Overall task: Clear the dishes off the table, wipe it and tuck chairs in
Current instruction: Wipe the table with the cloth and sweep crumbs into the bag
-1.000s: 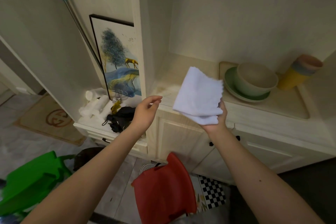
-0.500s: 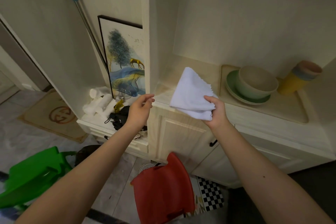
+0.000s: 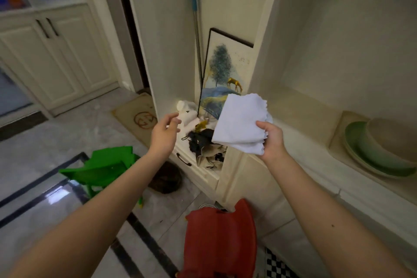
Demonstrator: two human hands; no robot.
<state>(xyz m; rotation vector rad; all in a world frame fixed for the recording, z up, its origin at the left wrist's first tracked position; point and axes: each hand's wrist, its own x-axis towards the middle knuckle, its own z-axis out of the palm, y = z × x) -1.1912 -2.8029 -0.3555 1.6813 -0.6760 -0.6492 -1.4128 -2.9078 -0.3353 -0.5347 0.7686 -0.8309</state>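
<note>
Cloth [image 3: 242, 123], white and folded, stands up and to the left out of the right hand [image 3: 272, 140], in front of the cream cabinet [image 3: 293, 165]. Its lower right corner lies in the palm; its upper edge overlaps the bottom of the framed picture [image 3: 225, 74] leaning in the cabinet's left recess.

Head view, right hand: the thumb presses across the cloth's front and the fingers curl behind it, pinching the folded layers. The fingers themselves are hidden by the cloth.

Head view, left hand [image 3: 165, 132]: raised to the left of the cloth, apart from it, fingers loosely spread and slightly bent, holding nothing. It hangs in front of the white rolls [image 3: 187, 110] on the cabinet's low left shelf.

Dishes: a pale bowl [image 3: 392, 140] sits on a green plate [image 3: 361, 153] on the cabinet's counter, well to the right of the cloth. Both are cut off by the right frame edge.

Floor, in front of the cabinet: a red chair [image 3: 221, 239] stands below the cloth, cut off at the bottom edge; a green chair [image 3: 103, 167] stands to its left. Dark items [image 3: 203, 144] heaped on the low shelf are too jumbled to identify.
</note>
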